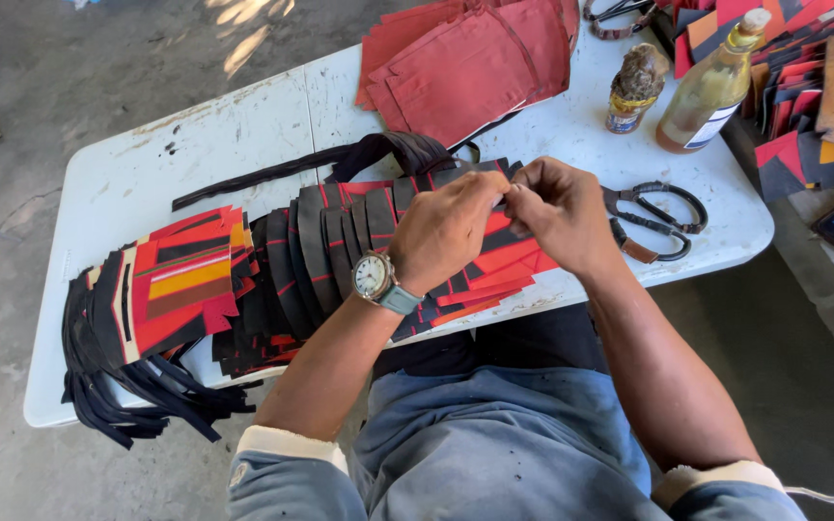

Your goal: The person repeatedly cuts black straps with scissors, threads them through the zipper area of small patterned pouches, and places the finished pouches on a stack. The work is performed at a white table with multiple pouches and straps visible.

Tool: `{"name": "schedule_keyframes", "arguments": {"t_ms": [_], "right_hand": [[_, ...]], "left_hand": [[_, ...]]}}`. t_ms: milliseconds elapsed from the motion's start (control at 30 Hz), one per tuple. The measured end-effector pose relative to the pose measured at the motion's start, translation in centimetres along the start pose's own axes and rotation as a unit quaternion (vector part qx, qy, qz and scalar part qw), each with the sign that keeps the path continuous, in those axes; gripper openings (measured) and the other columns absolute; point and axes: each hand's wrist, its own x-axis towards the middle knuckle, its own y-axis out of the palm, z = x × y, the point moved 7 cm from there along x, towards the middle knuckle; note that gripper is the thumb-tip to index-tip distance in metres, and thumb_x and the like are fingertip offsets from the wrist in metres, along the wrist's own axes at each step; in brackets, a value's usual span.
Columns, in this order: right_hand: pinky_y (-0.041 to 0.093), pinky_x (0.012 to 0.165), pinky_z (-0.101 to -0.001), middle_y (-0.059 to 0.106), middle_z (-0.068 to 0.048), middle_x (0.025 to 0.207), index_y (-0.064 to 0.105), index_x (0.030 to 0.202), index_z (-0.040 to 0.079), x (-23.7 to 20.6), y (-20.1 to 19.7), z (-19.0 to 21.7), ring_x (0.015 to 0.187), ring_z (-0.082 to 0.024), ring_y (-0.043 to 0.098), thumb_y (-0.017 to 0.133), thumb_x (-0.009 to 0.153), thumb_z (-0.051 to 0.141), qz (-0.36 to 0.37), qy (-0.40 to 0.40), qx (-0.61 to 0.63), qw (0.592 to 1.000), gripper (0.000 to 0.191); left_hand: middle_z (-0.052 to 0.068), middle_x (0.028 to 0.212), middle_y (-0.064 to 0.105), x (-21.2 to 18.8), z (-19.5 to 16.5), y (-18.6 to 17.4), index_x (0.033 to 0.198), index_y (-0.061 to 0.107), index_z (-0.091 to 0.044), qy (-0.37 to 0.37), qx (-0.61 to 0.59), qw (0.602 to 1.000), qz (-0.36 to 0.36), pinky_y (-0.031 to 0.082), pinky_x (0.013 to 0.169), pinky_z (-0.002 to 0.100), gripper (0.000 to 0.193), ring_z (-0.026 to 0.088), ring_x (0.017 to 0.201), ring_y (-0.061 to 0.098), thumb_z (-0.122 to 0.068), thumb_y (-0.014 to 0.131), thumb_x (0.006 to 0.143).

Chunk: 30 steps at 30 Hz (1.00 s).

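Note:
My left hand and my right hand meet above a fanned row of black and red fabric pieces on the white table. Both pinch the top edge of one dark piece between fingertips. A wristwatch sits on my left wrist. What lies right under the hands is hidden.
A stack of red, orange and black striped pieces with black straps lies at the left. Red fabric sheets lie at the far side. Black scissors, a small jar and a bottle stand at the right. More coloured pieces fill the far right.

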Motion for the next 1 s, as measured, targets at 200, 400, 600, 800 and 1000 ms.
{"name": "schedule_keyframes", "arguments": {"t_ms": [200,400,600,800,1000], "right_hand": [[0.052,0.058,-0.0319,0.057,0.0,0.074,0.062,0.095,0.009,1.7,-7.7,-5.6,0.064,-0.012,0.057,0.06,0.097,0.016,-0.182,0.105,0.273,0.939,0.008],[0.039,0.061,-0.0271,0.049,-0.001,0.074,0.052,0.09,0.011,-4.6,-23.6,-7.2,0.066,-0.014,0.046,0.061,0.115,0.019,-0.243,-0.066,0.48,0.841,0.028],[0.05,0.087,-0.0293,0.054,-0.005,0.099,0.051,0.11,0.003,-5.8,-28.5,-8.0,0.088,-0.015,0.056,0.047,0.124,0.016,-0.31,-0.099,0.545,0.772,0.02],[0.063,0.075,-0.0346,0.064,-0.01,0.101,0.059,0.112,0.003,-1.2,-15.9,-0.3,0.088,-0.021,0.071,0.06,0.112,0.014,-0.183,-0.098,0.272,0.94,0.011],[0.061,0.074,-0.0328,0.069,-0.015,0.099,0.061,0.108,0.001,3.7,-0.6,4.1,0.081,-0.018,0.069,0.061,0.112,0.008,0.031,-0.085,0.249,0.964,0.009]], "left_hand": [[0.015,0.102,0.068,-1.9,8.2,-4.4,0.109,0.06,-0.009,-0.054,0.137,0.986,-0.078,0.054,0.076,0.051,0.008,0.04,0.094,0.068,-0.006,0.057,0.102],[0.022,0.097,0.067,-6.4,21.5,-13.7,0.102,0.061,-0.004,-0.235,0.342,0.91,0.018,0.051,0.074,0.055,0.014,0.046,0.091,0.064,-0.003,0.065,0.088],[0.032,0.114,0.065,-12.0,26.6,-21.0,0.114,0.065,0.003,-0.459,0.401,0.793,-0.013,0.054,0.089,0.053,0.025,0.049,0.104,0.065,0.001,0.064,0.089],[0.028,0.128,0.059,-4.0,17.8,-16.3,0.127,0.065,0.005,-0.197,0.274,0.939,-0.064,0.051,0.103,0.048,0.041,0.043,0.126,0.056,-0.005,0.077,0.09],[0.011,0.13,0.067,0.6,5.5,-1.7,0.138,0.063,-0.003,-0.075,-0.222,0.972,-0.025,0.064,0.087,0.03,0.035,0.016,0.108,0.075,-0.012,0.073,0.105]]}}
